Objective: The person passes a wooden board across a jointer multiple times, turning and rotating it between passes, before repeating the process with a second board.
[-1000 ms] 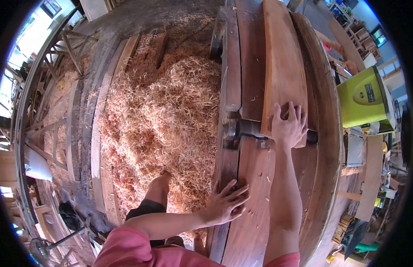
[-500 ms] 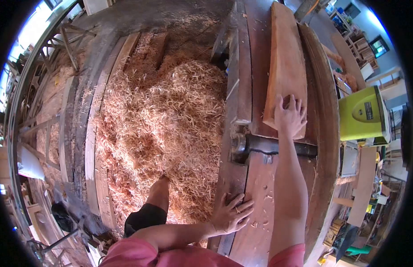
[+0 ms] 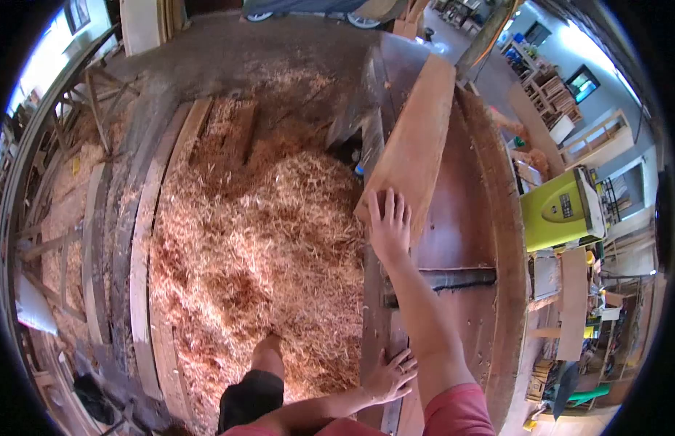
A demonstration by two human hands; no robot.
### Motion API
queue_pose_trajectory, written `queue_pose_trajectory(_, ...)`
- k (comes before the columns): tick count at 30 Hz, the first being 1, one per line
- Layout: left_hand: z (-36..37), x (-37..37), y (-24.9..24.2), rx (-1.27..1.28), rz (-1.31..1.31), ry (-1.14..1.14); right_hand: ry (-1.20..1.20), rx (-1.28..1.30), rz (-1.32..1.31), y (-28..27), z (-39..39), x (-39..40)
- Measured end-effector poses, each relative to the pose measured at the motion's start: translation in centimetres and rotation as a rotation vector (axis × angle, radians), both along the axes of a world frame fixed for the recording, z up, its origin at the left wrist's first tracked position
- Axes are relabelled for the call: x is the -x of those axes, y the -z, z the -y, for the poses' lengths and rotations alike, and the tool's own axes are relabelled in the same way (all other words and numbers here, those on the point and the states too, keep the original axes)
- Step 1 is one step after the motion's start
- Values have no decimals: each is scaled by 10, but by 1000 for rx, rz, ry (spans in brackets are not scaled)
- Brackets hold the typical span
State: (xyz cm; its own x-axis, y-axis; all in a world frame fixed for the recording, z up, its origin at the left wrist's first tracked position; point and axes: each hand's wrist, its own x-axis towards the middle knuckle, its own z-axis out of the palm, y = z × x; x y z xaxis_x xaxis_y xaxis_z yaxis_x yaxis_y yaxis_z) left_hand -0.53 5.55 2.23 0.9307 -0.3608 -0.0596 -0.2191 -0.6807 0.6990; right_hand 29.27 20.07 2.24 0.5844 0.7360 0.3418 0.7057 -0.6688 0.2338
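Note:
A thick wooden board (image 3: 419,138) lies slantwise on the reddish flat bed (image 3: 461,211) of a woodworking machine. Its near left corner reaches over the bed's left edge, beside the shavings. My right hand (image 3: 390,227) rests on the near end of the board, fingers stretched out flat; the thumb is not clearly visible. Closer to my body, my left hand (image 3: 390,378) lies with fingers apart on the machine's near left part, touching no board. Between the near and far beds runs a dark crosswise gap with a cutter-like bar (image 3: 457,279), partly behind my right forearm.
A deep heap of wood shavings (image 3: 257,240) fills the floor left of the machine, and my leg stands in it. A long timber rail (image 3: 501,189) borders the bed on the right. Beyond it is a lime-green bin (image 3: 559,211). Long beams (image 3: 145,254) lie at left.
My right hand has swung the board's near end to the left, turning it from nearly straight to slanted. The view has tilted up. My left hand stays on the machine.

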Motion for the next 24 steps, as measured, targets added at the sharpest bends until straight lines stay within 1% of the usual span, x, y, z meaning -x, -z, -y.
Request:
queue_pose_trajectory(1, -6, -4, -6, -67, -61, 74, -30, -13, 84, 4, 0, -4)
queue_pose_trajectory(3, 4, 1, 17, -74, 55, 36, 0, -33, 99, 8, -4, -8)
queue_pose_trajectory(4, 24, 8, 48, -46, 136, -38, 12, -39, 99, 5, -3, -4)
queue_pose_trajectory(5, 34, 13, 61, -10, 214, -112, 25, -49, 47, -6, 3, 3)
queue_pose_trajectory(6, 16, 7, 34, -107, 113, -6, 35, -65, -1, -21, 8, 8)
queue_pose_trajectory(8, -4, -2, 15, 17, 58, 0, 65, -73, -78, -59, 22, 19)
queue_pose_trajectory(9, -8, 3, 6, 87, 21, 7, 60, -135, -103, -80, 35, 30)
queue_pose_trajectory(10, -3, 3, 35, 215, 31, 29, 54, -195, -128, -103, 49, 41)
queue_pose_trajectory(11, -13, 8, 33, 293, 43, 3, 47, -253, -156, -123, 65, 55)
queue_pose_trajectory(13, -29, 23, 27, 782, -163, -219, 82, -468, -228, -150, 105, 85)
queue_pose_trajectory(14, -41, 31, 21, 764, -150, -270, 102, -579, -272, -161, 124, 109)
queue_pose_trajectory(15, -52, 39, 10, 745, -142, -314, 275, -809, -514, -184, 136, 148)
queue_pose_trajectory(16, -61, 46, -3, 755, -253, -312, 257, -982, -444, -174, 160, 174)
queue_pose_trajectory(17, -64, 53, -21, 916, -387, -382, 224, -1148, -363, -164, 184, 199)
queue_pose_trajectory(18, -61, 64, -38, 1074, -531, -452, 233, -1408, -496, -170, 201, 236)
queue_pose_trajectory(19, -56, 77, -52, 1227, -678, -526, 250, -1507, -503, -164, 220, 271)
queue_pose_trajectory(20, -48, 87, -58, 1312, -712, -485, 265, -1607, -513, -154, 241, 309)
queue_pose_trajectory(22, -23, 119, -78, 1476, -796, -412, 373, -1738, -618, -135, 282, 383)
queue_pose_trajectory(23, -9, 139, -85, 1557, -847, -374, 465, -1800, -704, -138, 297, 422)
queue_pose_trajectory(24, 11, 158, -55, 1571, -866, -324, 558, -1859, -792, -149, 311, 464)
